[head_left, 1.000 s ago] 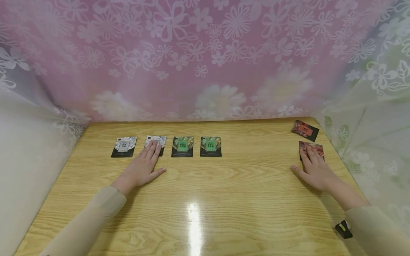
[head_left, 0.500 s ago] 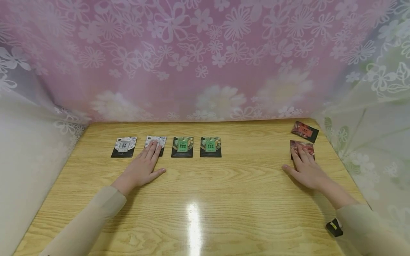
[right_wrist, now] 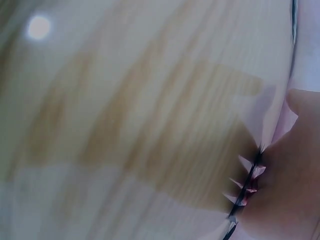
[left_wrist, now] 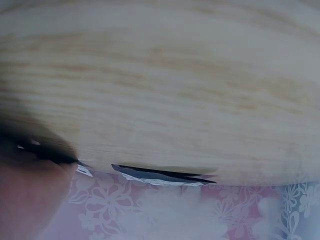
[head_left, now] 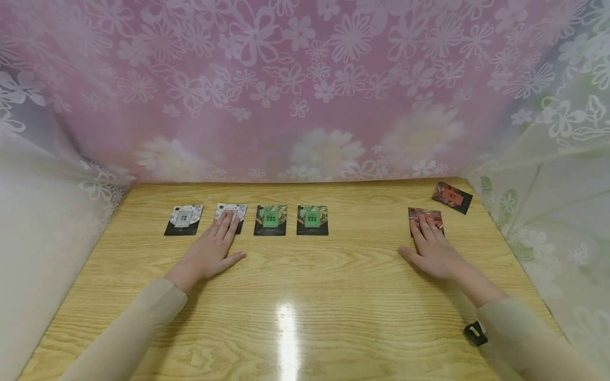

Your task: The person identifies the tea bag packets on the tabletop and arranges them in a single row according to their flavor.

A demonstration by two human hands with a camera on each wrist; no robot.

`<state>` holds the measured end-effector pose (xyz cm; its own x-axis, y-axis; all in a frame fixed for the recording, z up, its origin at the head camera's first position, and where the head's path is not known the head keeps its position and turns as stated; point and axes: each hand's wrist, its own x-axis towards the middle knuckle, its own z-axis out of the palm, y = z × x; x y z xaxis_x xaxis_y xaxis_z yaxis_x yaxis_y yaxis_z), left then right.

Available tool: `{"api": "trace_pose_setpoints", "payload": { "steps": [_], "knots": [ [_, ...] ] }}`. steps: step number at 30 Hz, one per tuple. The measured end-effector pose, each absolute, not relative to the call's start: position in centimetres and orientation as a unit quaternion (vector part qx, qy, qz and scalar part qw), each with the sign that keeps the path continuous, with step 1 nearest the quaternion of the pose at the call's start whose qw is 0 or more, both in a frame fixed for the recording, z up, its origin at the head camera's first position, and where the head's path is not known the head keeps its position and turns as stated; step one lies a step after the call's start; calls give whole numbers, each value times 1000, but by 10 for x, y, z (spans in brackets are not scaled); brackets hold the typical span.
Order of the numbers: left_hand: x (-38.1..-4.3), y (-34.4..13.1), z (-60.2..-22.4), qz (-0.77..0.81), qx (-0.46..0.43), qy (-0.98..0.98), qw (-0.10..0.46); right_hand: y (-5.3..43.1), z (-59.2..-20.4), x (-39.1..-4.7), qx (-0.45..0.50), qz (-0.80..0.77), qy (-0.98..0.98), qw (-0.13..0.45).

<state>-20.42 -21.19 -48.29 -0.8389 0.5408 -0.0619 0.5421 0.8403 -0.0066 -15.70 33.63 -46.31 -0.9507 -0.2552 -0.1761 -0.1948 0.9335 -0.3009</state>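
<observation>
Fingers straight, my left hand (head_left: 212, 251) rests on a white-and-black packet (head_left: 238, 210), covering much of it. Another white-and-black packet (head_left: 183, 220) lies just left of it. In the head view my right hand (head_left: 436, 254) presses its straight fingers on a red-and-black packet (head_left: 413, 214) lying flat on the table; the fingers hide its middle. Two green-and-black packets, one (head_left: 270, 220) nearer the left hand and the other (head_left: 312, 220) to its right, lie in line between the hands. The right wrist view shows the edge of the red packet (right_wrist: 245, 187) under the fingers.
A second red-and-black packet (head_left: 452, 197) lies askew at the table's back right corner. The wooden table (head_left: 333, 307) ends at a pink flowered curtain (head_left: 305, 106) behind. Pale cloth hangs at both sides. A small black device (head_left: 475, 333) sits by the right sleeve.
My right hand has slid leftward across the table, and the red-and-black packet has moved with it, away from the other red packet. The left hand has stayed in place.
</observation>
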Motion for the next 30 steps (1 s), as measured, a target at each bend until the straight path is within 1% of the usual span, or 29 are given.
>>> {"api": "trace_pose_setpoints", "payload": {
  "steps": [5, 13, 23, 30],
  "knots": [
    [-205, -212, -484, -15, 284, 958, 26, 325, -474, -163, -125, -111, 981, 97],
    [-204, -211, -482, -14, 286, 958, 27, 299, -475, -171, -151, -106, 980, 82],
    [-206, -212, -483, -17, 287, 958, 27, 266, -478, -182, -167, -66, 979, 94],
    [-204, -212, -483, -18, 284, 958, 27, 241, -474, -182, -165, -64, 979, 102]
  ]
}}
